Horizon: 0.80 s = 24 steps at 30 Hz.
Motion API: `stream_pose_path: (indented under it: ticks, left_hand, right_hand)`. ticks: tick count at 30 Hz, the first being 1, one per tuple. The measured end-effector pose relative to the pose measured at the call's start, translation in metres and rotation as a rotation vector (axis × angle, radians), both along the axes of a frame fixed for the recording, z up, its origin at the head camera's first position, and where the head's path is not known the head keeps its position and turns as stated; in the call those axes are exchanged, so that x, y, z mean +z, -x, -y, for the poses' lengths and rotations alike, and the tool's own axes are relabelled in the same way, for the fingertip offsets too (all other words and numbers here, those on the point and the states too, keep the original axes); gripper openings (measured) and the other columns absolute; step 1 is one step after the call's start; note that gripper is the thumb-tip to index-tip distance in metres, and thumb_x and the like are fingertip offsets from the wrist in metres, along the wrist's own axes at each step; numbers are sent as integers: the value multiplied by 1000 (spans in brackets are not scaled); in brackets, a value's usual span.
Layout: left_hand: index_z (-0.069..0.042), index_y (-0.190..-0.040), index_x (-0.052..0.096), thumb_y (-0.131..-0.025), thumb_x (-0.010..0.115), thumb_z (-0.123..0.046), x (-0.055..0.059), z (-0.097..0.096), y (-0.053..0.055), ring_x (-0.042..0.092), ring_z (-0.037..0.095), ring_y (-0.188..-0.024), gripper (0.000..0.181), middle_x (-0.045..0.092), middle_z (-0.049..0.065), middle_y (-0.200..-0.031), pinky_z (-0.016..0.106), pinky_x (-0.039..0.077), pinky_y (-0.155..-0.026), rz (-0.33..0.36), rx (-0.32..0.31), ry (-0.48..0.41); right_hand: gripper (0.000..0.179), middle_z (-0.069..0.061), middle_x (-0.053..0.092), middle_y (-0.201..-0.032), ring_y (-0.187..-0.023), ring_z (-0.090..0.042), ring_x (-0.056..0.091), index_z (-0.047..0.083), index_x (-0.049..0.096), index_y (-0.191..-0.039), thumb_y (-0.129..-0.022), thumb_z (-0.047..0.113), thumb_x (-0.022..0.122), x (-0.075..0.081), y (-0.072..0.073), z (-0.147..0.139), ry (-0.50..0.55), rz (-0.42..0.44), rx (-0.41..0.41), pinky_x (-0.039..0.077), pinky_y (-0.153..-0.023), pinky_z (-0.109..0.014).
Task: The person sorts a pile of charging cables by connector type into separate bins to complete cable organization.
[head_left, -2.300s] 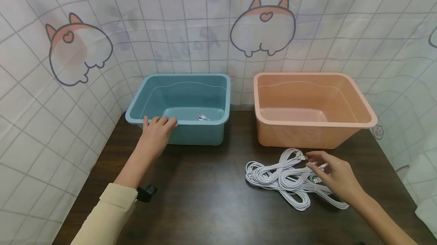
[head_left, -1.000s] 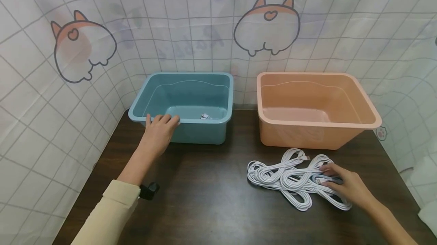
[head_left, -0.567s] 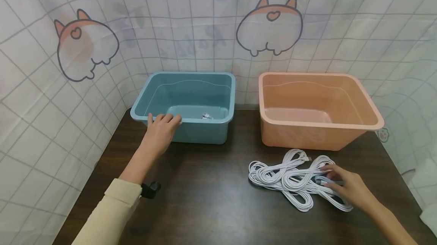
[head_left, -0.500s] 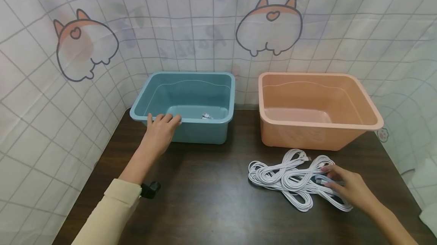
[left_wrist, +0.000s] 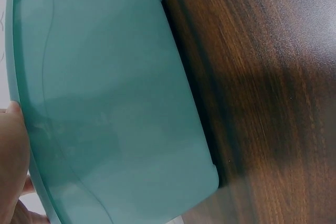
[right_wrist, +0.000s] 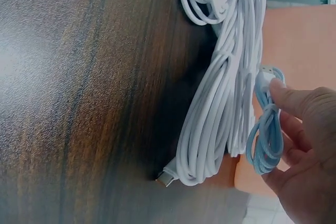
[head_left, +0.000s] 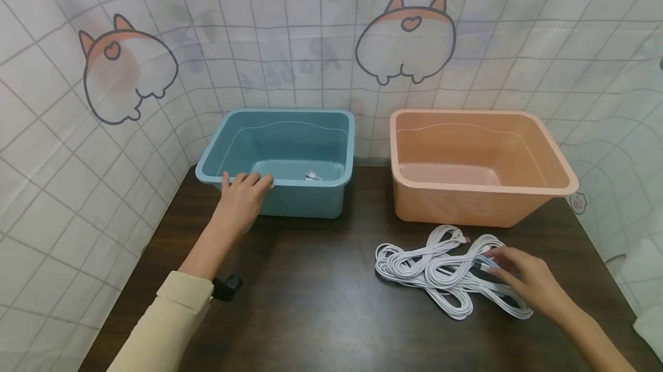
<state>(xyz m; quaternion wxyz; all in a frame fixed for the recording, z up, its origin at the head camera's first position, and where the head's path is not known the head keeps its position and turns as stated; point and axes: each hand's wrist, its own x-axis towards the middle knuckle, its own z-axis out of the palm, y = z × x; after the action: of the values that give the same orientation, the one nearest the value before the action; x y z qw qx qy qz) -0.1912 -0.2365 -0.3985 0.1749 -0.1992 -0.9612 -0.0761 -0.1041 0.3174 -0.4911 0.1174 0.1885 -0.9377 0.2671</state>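
Observation:
My right hand [head_left: 529, 280] pinches a small light blue USB cable [right_wrist: 266, 135], coiled and tied, between thumb and fingers. One white plug of that cable shows beside the thumb tip. Several bundles of white USB cable [head_left: 444, 271] lie in a heap on the table, right beside and under the hand. My left hand [head_left: 239, 205] grips the front rim of a teal plastic bin [head_left: 300, 202], its fingers over the edge. In the left wrist view the thumb lies against the rim, and the other fingers are partly hidden behind it.
Beyond the white cables stands an orange plastic bin [head_left: 445, 205]. A small white connector [head_left: 312, 176] lies inside the teal bin. Dark wood table [head_left: 311, 303] spreads in front, with a patterned white curtain [head_left: 290, 32] behind and at both sides.
My right hand has shifted from the white connectors down and right onto the blue cable, which it now pinches. My left hand keeps its place on the teal bin's rim.

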Motion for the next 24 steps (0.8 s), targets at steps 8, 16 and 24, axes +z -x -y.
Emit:
stream_pose_path:
  ticks: [8,16,24]
  left_hand:
    - [-7,-117,59,-107,62,-14,0,0,0,62,51,-116,13,68,20,-109,86,29,-108,-5,-6,-4]
    - [-7,-117,59,-107,62,-14,2,-1,0,61,52,-116,13,68,20,-109,86,28,-109,9,0,-2]
    - [-7,-119,60,-108,61,-15,3,-1,-1,61,51,-117,13,68,20,-111,86,29,-109,21,8,2]
  right_hand:
    - [40,-6,76,-96,-85,-4,69,2,75,-109,-73,-11,87,3,3,4,25,-56,24,60,-69,-23]
    - [42,4,69,-87,-80,-1,62,4,75,-107,-71,-12,88,9,7,8,16,-107,39,59,-66,-27]
    - [44,2,68,-89,-79,-4,59,5,73,-108,-71,-13,88,19,13,18,35,-156,61,52,-66,-16]
